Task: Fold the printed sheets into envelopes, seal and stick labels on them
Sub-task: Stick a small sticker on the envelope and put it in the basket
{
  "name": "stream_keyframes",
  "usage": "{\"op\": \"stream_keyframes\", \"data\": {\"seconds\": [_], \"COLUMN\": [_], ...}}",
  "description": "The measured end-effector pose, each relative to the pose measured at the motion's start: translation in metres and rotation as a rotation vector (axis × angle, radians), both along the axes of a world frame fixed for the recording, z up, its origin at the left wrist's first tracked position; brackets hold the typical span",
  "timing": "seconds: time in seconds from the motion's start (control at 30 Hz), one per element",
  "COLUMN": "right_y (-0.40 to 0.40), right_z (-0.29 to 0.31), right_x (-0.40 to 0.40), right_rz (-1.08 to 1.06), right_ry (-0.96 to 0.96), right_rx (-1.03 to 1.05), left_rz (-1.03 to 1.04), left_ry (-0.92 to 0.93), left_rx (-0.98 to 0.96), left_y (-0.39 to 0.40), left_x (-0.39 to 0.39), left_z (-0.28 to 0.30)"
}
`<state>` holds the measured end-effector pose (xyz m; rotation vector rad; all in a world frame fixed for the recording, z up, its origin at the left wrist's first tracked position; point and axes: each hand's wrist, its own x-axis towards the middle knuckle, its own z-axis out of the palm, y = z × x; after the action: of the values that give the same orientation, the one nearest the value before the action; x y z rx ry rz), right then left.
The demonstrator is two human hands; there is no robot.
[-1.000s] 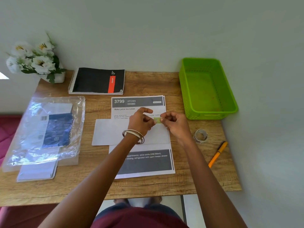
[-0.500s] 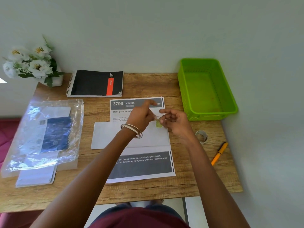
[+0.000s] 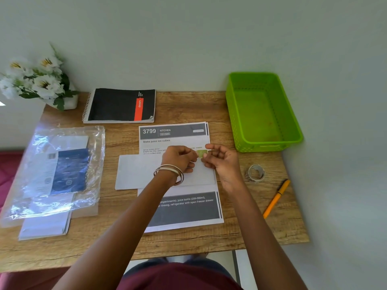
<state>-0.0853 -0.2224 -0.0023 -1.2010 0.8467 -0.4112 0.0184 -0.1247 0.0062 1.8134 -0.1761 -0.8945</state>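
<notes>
The wooden surface (image 3: pixel 188 107) carries everything, and both hands meet above its middle. Well off to the outer side of the left hand's grip lies a clear plastic bag (image 3: pixel 56 170) with a blue packet inside, resting on a pile of white envelopes (image 3: pixel 45 226). Up and away from the right hand's grip sits a green basket (image 3: pixel 293 130) against the wall. Directly beneath both hands lies the stack of printed sheets (image 3: pixel 184 208), headed "3799 KITCHEN", and across it lies a white envelope (image 3: pixel 134 172), which reaches out past the sheets toward the left hand's side. Beyond the grips, near the wall, rests a black spiral notebook (image 3: pixel 119 105) with a red stripe; further out on the left hand's side stands a pot of white flowers (image 3: pixel 39 80). Near the right hand's wrist, on its outer side, lie an orange pen (image 3: pixel 276 198) and, closer in, a roll of clear tape (image 3: pixel 256 173).

The left hand (image 3: pixel 180 159), bangles (image 3: pixel 169 170) on its wrist, and the right hand (image 3: pixel 223 160) pinch between their fingertips a small green label (image 3: pixel 202 153), each grip narrow and closed on one end of it. The label hangs just above the envelope's far edge; it looks like it may be part-peeled from a backing, though blur hides that.
</notes>
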Motion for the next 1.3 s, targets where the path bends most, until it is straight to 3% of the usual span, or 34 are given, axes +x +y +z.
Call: {"op": "stream_keyframes", "data": {"seconds": [0.2,0.47,1.3], "right_y": [-0.006,-0.009,0.005], "right_z": [0.000,-0.011,-0.022], "right_x": [-0.003,0.002,0.010], "right_rz": [0.001,0.037,-0.123], "right_ry": [0.109,0.229,0.299], "right_rx": [-0.082,-0.379,-0.593], "left_rz": [-0.073,-0.064,-0.011], "left_ry": [-0.180,-0.266,-0.411], "left_rx": [0.114,0.245,0.410], "left_y": [-0.003,-0.006,-0.011], "left_x": [0.000,-0.005,-0.022], "left_z": [-0.001,-0.007,-0.009]}}
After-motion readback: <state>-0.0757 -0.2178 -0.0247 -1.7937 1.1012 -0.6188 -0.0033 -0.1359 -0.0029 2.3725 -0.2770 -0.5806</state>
